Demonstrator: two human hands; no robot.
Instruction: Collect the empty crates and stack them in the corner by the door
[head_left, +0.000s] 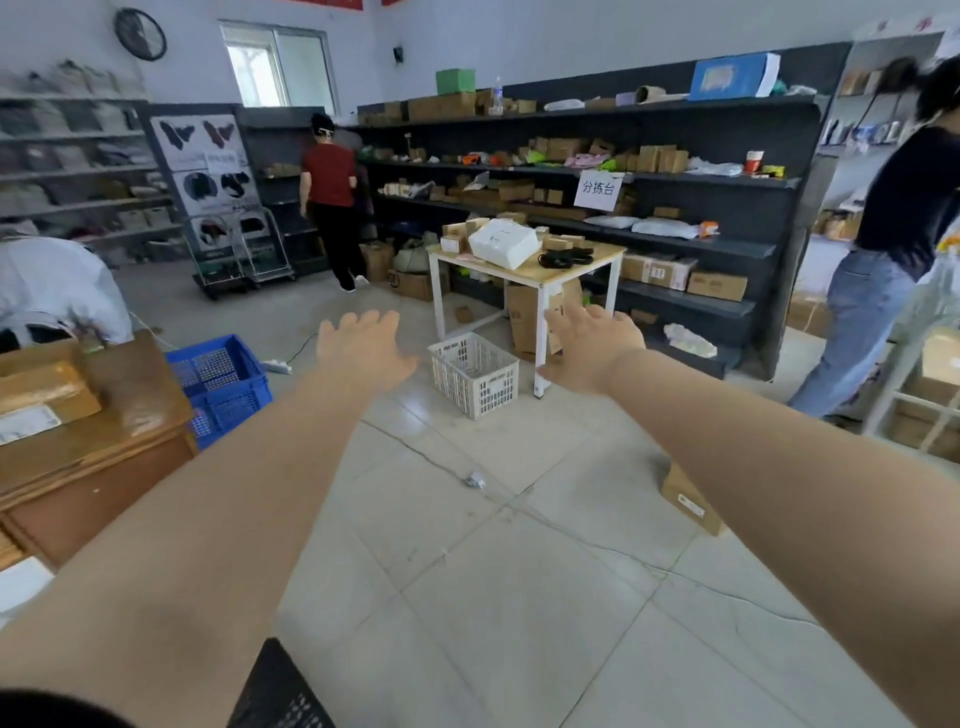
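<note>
At about 9 o'clock there's a wooden desk (93, 431) with a taped cardboard parcel (44, 387) lying on its tabletop. Just right of it, on the floor, sits the blue crate (221, 382). It looks like two blue ones nested together, and the top one seems empty as far as I can see through the mesh.

Moving toward 11 o'clock, the left hand (363, 351) is stretched out in the air, palm down, fingers (363, 319) spread loose and holding nothing.

Right at 12 o'clock is the white crate (475, 374), standing upright on the tiled floor (519, 597), nothing inside it. It's between the two hands but further off, neither one touching it. It sits just beside the front leg of a small white-framed table (540, 332). That tabletop carries a white box (503, 243), a few little cardboard boxes and some black cable stuff. Brown cartons are tucked underneath.

At 1 o'clock the right hand (589, 348) is out too, fingers released and empty.

At 3 o'clock a flat cardboard box (691, 501) lies on the floor, partly hidden behind the right forearm.

Along the back wall there's a dark shelving unit (727, 244) loaded with parcels and bags.
</note>
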